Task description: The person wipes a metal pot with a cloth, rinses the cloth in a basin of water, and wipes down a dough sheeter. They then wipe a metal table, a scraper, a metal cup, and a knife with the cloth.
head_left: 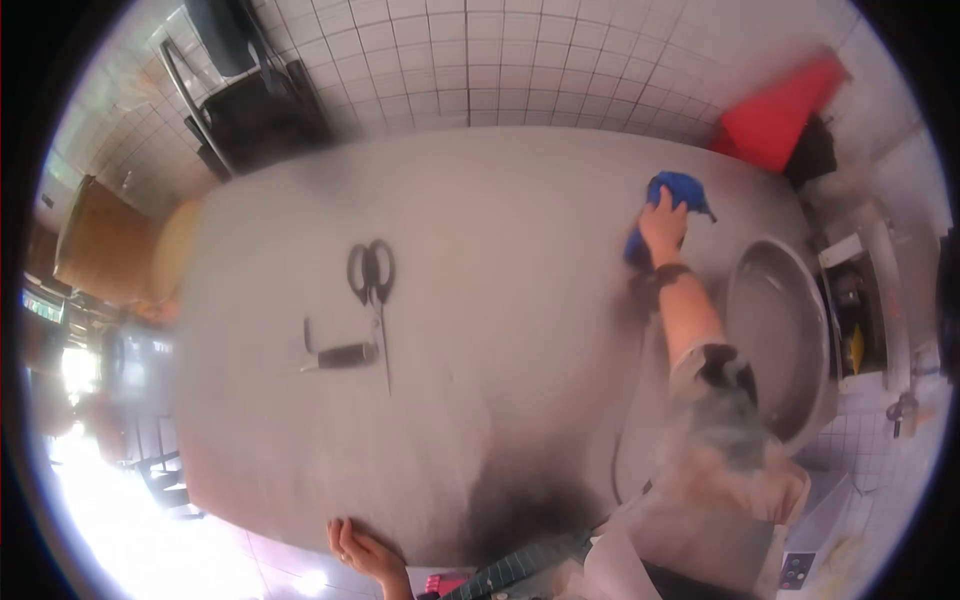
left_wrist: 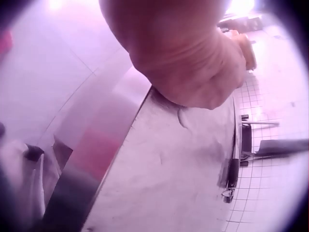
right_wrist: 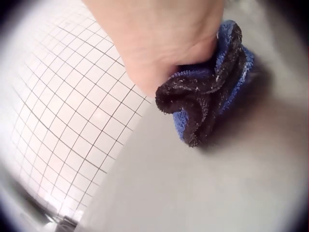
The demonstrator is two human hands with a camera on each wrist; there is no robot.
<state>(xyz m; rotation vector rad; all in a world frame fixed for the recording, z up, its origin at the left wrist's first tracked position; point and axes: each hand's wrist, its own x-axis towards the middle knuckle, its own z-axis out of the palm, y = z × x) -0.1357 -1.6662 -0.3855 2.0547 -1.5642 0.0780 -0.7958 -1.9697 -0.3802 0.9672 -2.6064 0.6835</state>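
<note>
On the far right part of the grey table (head_left: 480,220), my right hand (head_left: 663,228) grips a bunched cloth (head_left: 681,188). The cloth is blue on one side and dark and fuzzy on the other; its folds (right_wrist: 203,99) bulge out below the hand in the right wrist view. At the table's near edge, my left hand (head_left: 362,548) rests with relaxed fingers and holds nothing. In the left wrist view this hand (left_wrist: 193,77) lies over the edge, its fingers mostly hidden. Dark-handled scissors (head_left: 371,272) lie left of centre, beside a small dark-handled tool (head_left: 345,356) with a thin bent metal end.
A round metal basin (head_left: 740,330) is right of my right forearm, at the table's right end. Beyond it stands an open box-like unit (head_left: 880,300). A red object (head_left: 780,115) is at the far right corner, a black chair (head_left: 260,115) past the far left edge.
</note>
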